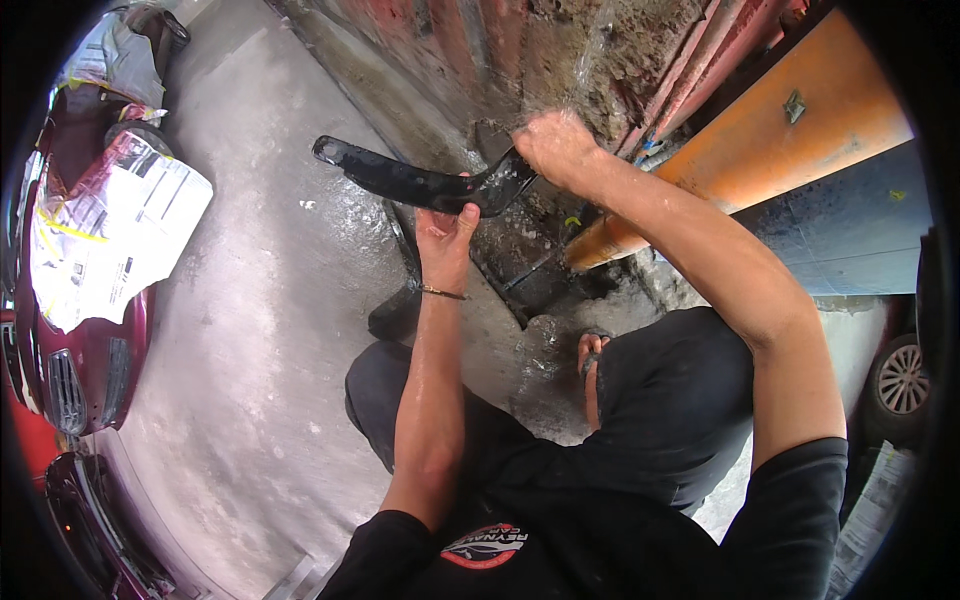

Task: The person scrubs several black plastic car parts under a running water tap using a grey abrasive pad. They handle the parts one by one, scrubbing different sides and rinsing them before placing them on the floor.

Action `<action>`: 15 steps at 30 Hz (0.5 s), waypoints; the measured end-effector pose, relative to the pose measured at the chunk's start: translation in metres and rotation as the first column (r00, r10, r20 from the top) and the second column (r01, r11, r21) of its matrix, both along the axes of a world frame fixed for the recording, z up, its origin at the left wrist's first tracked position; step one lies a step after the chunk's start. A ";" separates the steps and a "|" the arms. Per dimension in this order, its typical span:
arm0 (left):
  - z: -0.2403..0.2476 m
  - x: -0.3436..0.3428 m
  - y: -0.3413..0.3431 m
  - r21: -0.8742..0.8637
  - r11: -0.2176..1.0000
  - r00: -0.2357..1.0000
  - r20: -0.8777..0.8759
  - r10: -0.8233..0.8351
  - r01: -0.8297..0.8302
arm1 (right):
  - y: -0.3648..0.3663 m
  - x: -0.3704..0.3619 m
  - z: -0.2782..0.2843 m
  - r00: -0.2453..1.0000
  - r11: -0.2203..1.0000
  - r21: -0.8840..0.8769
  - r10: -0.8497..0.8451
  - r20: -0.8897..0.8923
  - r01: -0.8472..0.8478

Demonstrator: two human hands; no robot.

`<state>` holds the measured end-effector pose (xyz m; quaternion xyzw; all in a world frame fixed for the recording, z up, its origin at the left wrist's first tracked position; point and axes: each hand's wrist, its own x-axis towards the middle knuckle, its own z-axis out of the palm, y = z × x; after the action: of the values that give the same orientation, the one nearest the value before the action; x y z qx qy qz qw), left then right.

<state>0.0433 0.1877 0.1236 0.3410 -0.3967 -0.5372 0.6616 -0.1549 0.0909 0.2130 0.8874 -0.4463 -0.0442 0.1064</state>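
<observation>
A long, wet, glossy black curved trim piece (400, 183) is held up in front of me, with a hole near its left end and a sharp bend toward its right. My left hand (445, 235) grips it from below near the middle, thumb against its near face. Closed in a fist, my right hand (555, 148) is at the piece's right end. Whatever its fingers hold is hidden, and the hand is slightly blurred. Below the left end, another dark, wet piece (397, 312) lies on the concrete floor, partly behind my left forearm.
A dirty red panel (480, 50) and muddy ground lie ahead. An orange column (760, 115) slants in from the right, near a wheel (900, 378). At left are a maroon car bumper (130, 350) and masking paper (115, 225). My sandalled foot (592, 352) is below.
</observation>
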 end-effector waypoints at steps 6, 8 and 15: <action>0.001 0.010 0.001 -0.078 0.997 0.984 0.179 0.005 0.009 | 0.027 0.023 -0.019 0.994 0.998 0.048 0.024 0.108 -0.029; -0.006 0.005 0.002 -0.029 1.000 0.992 0.125 -0.008 0.012 | 0.034 0.032 -0.022 0.985 0.987 0.157 0.005 0.171 -0.032; -0.016 -0.007 0.014 0.096 0.995 0.995 -0.103 -0.015 0.025 | 0.024 0.040 -0.025 0.927 0.790 0.612 -0.252 0.280 0.030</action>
<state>0.0361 0.2016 0.1078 0.3406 -0.3392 -0.5793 0.6583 -0.1151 0.1150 0.1885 0.8324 -0.4869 -0.0335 -0.2625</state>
